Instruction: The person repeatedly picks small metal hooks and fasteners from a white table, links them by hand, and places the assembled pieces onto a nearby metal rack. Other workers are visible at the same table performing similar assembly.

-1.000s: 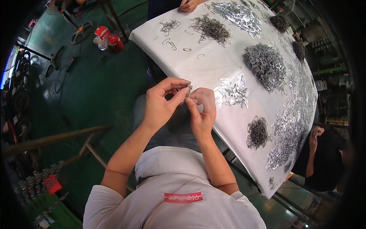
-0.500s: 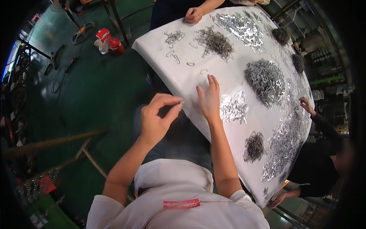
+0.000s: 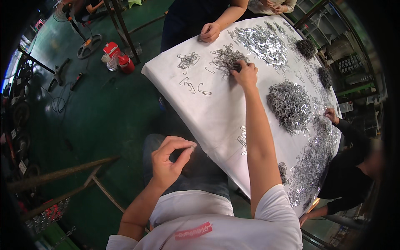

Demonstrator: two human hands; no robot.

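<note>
My left hand (image 3: 168, 162) is held over my lap, off the table's near edge. Its thumb and forefinger are pinched on a small greyish thing (image 3: 194, 146), too small to name. My right arm stretches across the table, and my right hand (image 3: 247, 76) is at a pile of bent metal wire hooks (image 3: 226, 57). Its thumb and fingers are apart at the pile's near side. Several loose wire hooks (image 3: 189, 85) lie to the left of it, below a smaller heap of hooks (image 3: 188, 61). Shiny metal pieces (image 3: 242, 139) are partly hidden behind my right forearm.
The white-covered table (image 3: 200, 116) bears a large heap of metal links (image 3: 289, 106), shiny flat pieces (image 3: 264, 46) and dark heaps (image 3: 306, 48). A co-worker's hand (image 3: 211, 32) rests at the far edge, another person's hand (image 3: 331, 115) at the right. A metal frame (image 3: 62, 173) stands at left.
My right hand has moved forward from over the near part of the table to the hook pile. My left hand keeps its pinch; the whole view has shifted slightly.
</note>
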